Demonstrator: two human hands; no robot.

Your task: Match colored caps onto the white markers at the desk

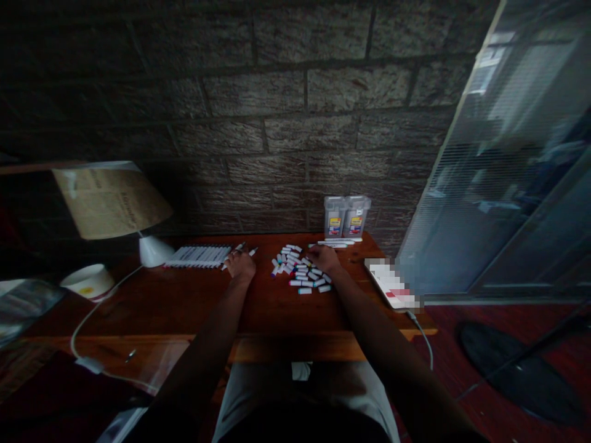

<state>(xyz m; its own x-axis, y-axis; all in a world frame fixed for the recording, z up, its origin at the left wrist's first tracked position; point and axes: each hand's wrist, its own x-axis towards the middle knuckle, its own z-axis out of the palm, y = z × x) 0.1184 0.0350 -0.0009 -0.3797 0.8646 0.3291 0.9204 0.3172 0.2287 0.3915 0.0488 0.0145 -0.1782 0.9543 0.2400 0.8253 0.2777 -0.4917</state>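
Observation:
My left hand (241,264) rests at the right end of a row of white markers (198,256) laid side by side, with dark tips. Its fingers are bent around a white marker (253,251), and another lies under them. My right hand (324,258) is at the upper right edge of a loose pile of marker caps (289,261), white with coloured ends. The fingers of that hand are curled together, and what they pinch is too small to make out. Just behind them, several more white markers (339,243) lie lengthwise.
Two clear plastic cases (335,218) with yellow labels stand against the brick wall. On the left are a lamp (154,251) and a paper cup (90,282), with a cord nearby. A blurred white device (392,284) with a cable lies at the right table edge.

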